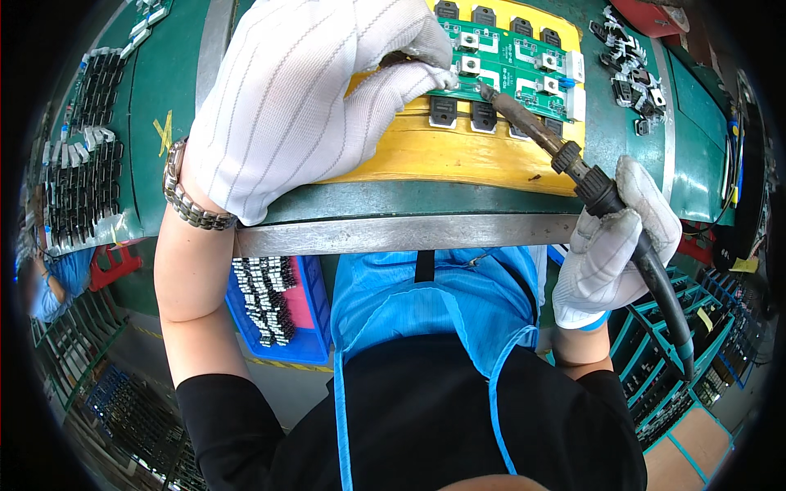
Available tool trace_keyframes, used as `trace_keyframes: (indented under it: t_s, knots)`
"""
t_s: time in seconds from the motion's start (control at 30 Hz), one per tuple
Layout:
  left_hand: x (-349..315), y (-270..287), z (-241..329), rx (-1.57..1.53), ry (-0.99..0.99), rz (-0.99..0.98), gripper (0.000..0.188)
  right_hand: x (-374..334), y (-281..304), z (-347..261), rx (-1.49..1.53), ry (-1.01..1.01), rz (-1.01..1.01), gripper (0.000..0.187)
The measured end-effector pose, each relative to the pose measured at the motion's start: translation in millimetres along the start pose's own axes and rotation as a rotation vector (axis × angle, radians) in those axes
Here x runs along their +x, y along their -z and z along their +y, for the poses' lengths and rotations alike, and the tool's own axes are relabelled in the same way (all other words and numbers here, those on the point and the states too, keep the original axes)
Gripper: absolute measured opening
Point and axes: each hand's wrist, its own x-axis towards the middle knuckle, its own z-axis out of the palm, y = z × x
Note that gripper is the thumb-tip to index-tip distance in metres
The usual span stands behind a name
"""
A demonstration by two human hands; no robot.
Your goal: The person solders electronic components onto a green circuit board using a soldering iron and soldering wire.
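Observation:
My right hand, in a white glove, is closed around the black handle of a soldering iron. The iron's tip points up and left, meeting a green circuit board near its lower edge. My left hand, gloved too, has thumb and forefinger pinched at the board's left part, close to the tip; whatever they hold is too small to make out. Beneath the board lies a yellow fixture, with black metal-tabbed parts sticking out along both long sides of the board.
Black and white parts lie loose at the right of the green bench, near a red container. Rows of similar parts stand at the left. Below the metal bench edge is a blue bin holding more parts.

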Motion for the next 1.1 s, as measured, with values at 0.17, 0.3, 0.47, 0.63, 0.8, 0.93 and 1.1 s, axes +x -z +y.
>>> trace_keyframes:
  t_s: [0.17, 0.3, 0.47, 0.63, 0.8, 0.93, 1.1]
  knots:
    - [-7.5, 1.7, -3.3, 0.157, -0.097, -0.118, 0.018, 1.2, 0.8, -1.1, 0.049, -0.039, -0.019, 0.030]
    - [-16.1, -3.2, -5.2, 0.265, -0.175, -0.084, 0.019, 0.1, 3.3, 0.3, 0.032, -0.054, -0.030, 0.031]
    - [4.8, 32.0, 1.8, 0.069, -0.010, -0.101, 0.022, -2.2, 2.4, -1.4, 0.149, -0.131, 0.086, 0.040]
    - [5.3, 19.4, -1.0, -0.146, 0.074, 0.055, 0.018, -3.6, 1.6, -0.7, 0.139, -0.094, 0.042, 0.041]
    - [1.8, 18.2, -1.0, 0.087, -0.020, -0.095, 0.017, 1.9, -0.7, -5.3, 0.073, -0.095, -0.047, 0.037]
    - [1.8, 19.5, -1.1, 0.204, -0.061, -0.122, 0.016, 5.5, -9.0, -0.7, 0.185, -0.039, -0.066, 0.035]
    - [-14.2, 6.2, -6.9, 0.265, -0.088, -0.054, 0.019, 6.0, -5.1, -0.3, 0.153, -0.034, -0.181, 0.041]
